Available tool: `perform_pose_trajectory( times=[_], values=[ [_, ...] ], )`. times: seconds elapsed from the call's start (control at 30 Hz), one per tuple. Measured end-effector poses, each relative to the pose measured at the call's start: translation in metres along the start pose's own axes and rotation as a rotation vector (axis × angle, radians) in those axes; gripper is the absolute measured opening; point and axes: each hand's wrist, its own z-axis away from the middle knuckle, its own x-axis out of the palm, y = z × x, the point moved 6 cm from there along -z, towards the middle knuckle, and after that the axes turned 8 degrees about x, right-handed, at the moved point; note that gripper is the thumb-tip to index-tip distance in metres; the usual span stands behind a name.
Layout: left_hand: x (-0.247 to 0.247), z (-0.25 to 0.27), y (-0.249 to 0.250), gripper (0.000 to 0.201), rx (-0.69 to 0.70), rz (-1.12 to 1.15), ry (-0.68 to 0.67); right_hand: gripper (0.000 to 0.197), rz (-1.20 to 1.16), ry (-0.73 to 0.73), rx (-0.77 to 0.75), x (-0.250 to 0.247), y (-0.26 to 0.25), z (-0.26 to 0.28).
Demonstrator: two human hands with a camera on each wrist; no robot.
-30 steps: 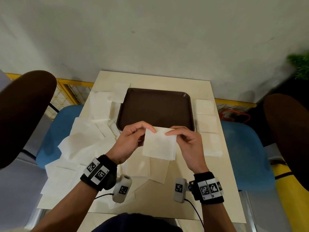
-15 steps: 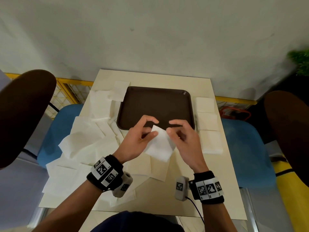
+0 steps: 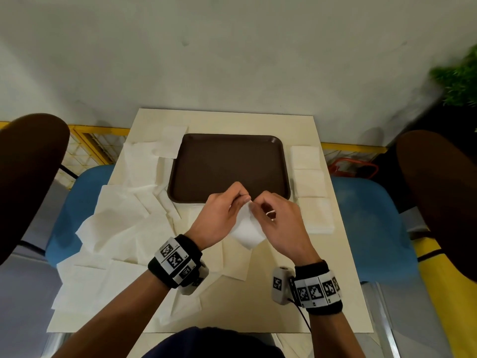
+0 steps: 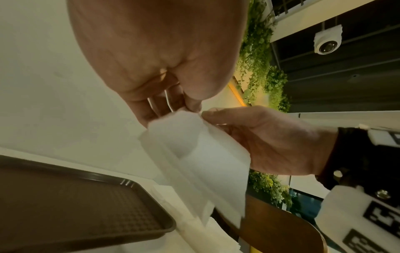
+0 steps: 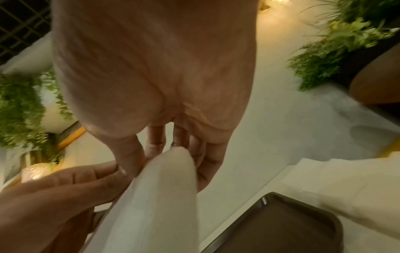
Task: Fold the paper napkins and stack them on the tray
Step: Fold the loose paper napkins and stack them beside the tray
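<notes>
A white paper napkin (image 3: 246,229) hangs bent in two above the table, just in front of the brown tray (image 3: 227,161). My left hand (image 3: 224,210) pinches its top left corner and my right hand (image 3: 273,218) pinches the corner beside it, fingertips almost touching. In the left wrist view the napkin (image 4: 207,159) droops from my left hand (image 4: 188,104), with the tray (image 4: 71,203) below. In the right wrist view the napkin (image 5: 164,196) hangs from my right hand (image 5: 171,154) over the tray (image 5: 281,227). Nothing lies on the tray.
Loose unfolded napkins (image 3: 116,220) cover the table's left side. Three folded napkin piles (image 3: 308,177) line the tray's right edge. Blue chairs (image 3: 371,223) stand on both sides of the small table (image 3: 224,120), dark chair backs (image 3: 28,177) nearer me, a wall behind.
My hands have drawn together, bringing the napkin's two top corners toward each other. The flat sheet now bends in half and hangs lower between my hands.
</notes>
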Motion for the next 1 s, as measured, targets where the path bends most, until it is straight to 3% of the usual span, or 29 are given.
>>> perform_pose_trajectory(
  times=[0.13,0.27,0.4,0.53,0.63,0.8,1.0],
  values=[
    [0.005,-0.015,-0.003,0.018,-0.042,0.009,0.146,0.018,-0.036,0.047,0.051,-0.026,0.023,0.002],
    [0.028,-0.030,-0.001,0.020,-0.064,0.044,0.145,0.021,-0.019,0.113,0.088,-0.052,0.050,0.005],
    [0.058,-0.050,0.002,0.020,-0.137,0.103,0.171,0.036,-0.115,0.270,0.172,-0.077,0.077,0.007],
    [0.091,-0.071,0.002,0.020,-0.160,0.145,0.166,0.028,-0.337,0.262,0.356,-0.087,0.113,0.011],
    [0.114,-0.084,-0.008,0.021,-0.235,0.174,0.189,0.035,-0.453,0.238,0.490,-0.094,0.141,0.016],
    [0.164,-0.098,-0.033,0.010,-0.370,0.249,0.060,0.031,-0.218,0.385,0.602,-0.114,0.187,0.016],
    [0.208,-0.104,-0.065,0.031,-0.450,0.207,0.018,0.026,0.008,0.391,0.598,-0.112,0.225,-0.001]
  ],
)
